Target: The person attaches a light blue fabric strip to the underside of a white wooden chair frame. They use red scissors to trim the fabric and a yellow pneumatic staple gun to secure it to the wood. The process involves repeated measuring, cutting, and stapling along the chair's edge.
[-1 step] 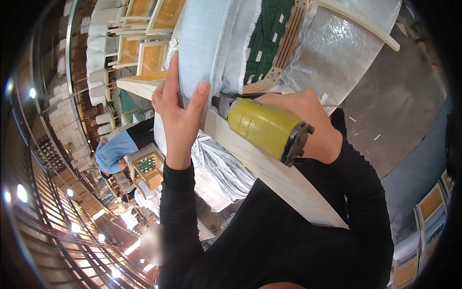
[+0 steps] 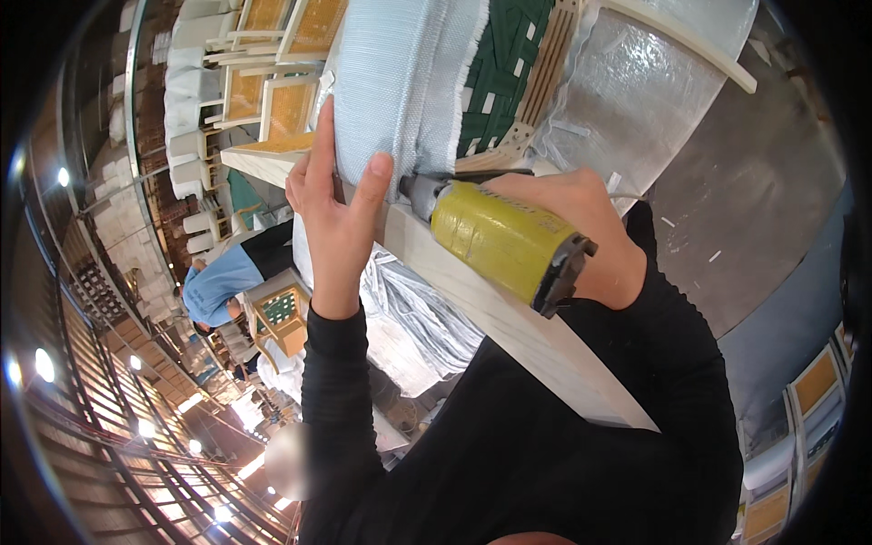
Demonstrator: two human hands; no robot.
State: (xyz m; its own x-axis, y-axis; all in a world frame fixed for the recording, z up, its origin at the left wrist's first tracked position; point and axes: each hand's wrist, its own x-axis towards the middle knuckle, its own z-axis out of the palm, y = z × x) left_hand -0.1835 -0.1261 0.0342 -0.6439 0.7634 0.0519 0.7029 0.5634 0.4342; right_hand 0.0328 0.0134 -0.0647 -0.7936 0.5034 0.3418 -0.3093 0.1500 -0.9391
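Note:
My right hand [image 2: 572, 218] is wrapped round a yellow-green staple gun [image 2: 500, 241] with a dark nose and a black end cap. Its nose meets the lower edge of a light blue woven fabric cover [image 2: 386, 82], beside my left thumb. My left hand [image 2: 341, 209] rests against that padded, covered part, index finger stretched along its side and thumb spread apart on the fabric. The cover belongs to a chair with green webbing [image 2: 504, 77] and a pale wooden frame [image 2: 536, 100]. A long pale wooden leg [image 2: 509, 327] slants below the staple gun toward my body.
Clear plastic wrap [image 2: 636, 77] lies at the right by a curved wooden rail [image 2: 686, 41]. Chair frames with woven panels [image 2: 291, 109] stand at the far left. A person in a blue shirt [image 2: 218, 282] bends over another chair. White scraps [image 2: 715, 256] dot the floor.
The staple gun has tilted slightly, its back end a little lower and more of its dark underside showing. My left hand stays in nearly the same place.

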